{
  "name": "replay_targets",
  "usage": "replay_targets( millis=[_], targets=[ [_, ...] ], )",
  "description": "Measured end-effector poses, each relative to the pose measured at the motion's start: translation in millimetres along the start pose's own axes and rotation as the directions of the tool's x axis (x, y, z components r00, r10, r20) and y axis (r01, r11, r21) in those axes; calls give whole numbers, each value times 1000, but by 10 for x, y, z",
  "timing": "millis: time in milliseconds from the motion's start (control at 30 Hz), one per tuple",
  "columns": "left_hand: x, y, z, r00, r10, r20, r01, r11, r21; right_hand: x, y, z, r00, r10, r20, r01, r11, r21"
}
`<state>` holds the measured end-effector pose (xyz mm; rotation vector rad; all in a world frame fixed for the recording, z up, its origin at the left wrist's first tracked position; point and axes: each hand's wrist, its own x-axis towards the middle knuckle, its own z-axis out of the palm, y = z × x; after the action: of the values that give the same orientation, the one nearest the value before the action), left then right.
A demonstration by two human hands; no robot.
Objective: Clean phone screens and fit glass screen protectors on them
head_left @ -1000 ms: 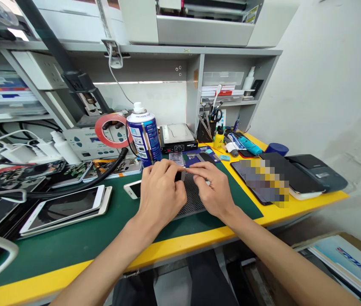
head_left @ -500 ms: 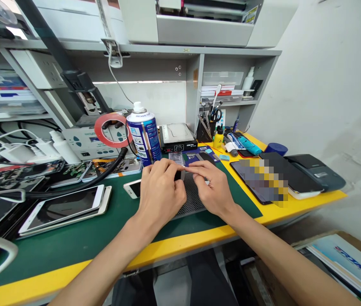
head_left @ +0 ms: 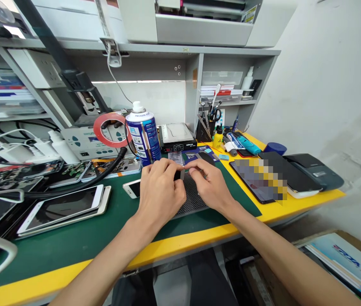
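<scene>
My left hand (head_left: pixel 161 185) is closed over a white-edged phone (head_left: pixel 131 189), whose end sticks out to the left of the fingers. A dark part of it shows between the left thumb and index finger. My right hand (head_left: pixel 211 182) is curled, with thumb and index drawn together at the phone's right end, close to the left index fingertip. Anything in that pinch is too small or hidden to make out. Beneath both hands lies a grey perforated mat (head_left: pixel 193 197) on the green work mat (head_left: pixel 123 225).
Behind my left hand stands a blue spray can (head_left: pixel 143 138), beside a roll of red tape (head_left: pixel 99 131). Two stacked phones (head_left: pixel 62 208) lie to the left. On the right are a dark tablet-like panel (head_left: pixel 247 180) and a yellow bottle (head_left: pixel 217 138). A black heating unit (head_left: pixel 178 146) sits behind.
My right thumb has come up towards the right index fingertip, and the right fingers are more tightly curled. The left hand keeps its hold on the phone. The view has shifted very slightly.
</scene>
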<state>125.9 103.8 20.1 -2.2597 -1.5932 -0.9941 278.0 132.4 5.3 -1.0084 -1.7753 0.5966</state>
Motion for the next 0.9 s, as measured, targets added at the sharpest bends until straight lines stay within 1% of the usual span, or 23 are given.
replay_targets(
  millis=[167,367,600,767,900],
  targets=[
    [-1,-1,3,1000,3,-5,-3,1000,-1,33,0,-10,999,47,27,-49,996,69],
    [1,-5,-7,1000,0,-3,0,1000,-2,91,37,-31,996,85,40,-88,993,82],
    [16,-9,-5,1000,-6,-2,6,1000,-16,48,40,-36,997,72,6,-72,994,78],
    [26,-15,-10,1000,-16,1,16,1000,-21,-11,16,-29,999,-43,-18,43,998,39],
    [21,-14,-4,1000,-15,-8,15,1000,-22,23,33,-27,1000,-14,10,14,1000,24]
  ],
)
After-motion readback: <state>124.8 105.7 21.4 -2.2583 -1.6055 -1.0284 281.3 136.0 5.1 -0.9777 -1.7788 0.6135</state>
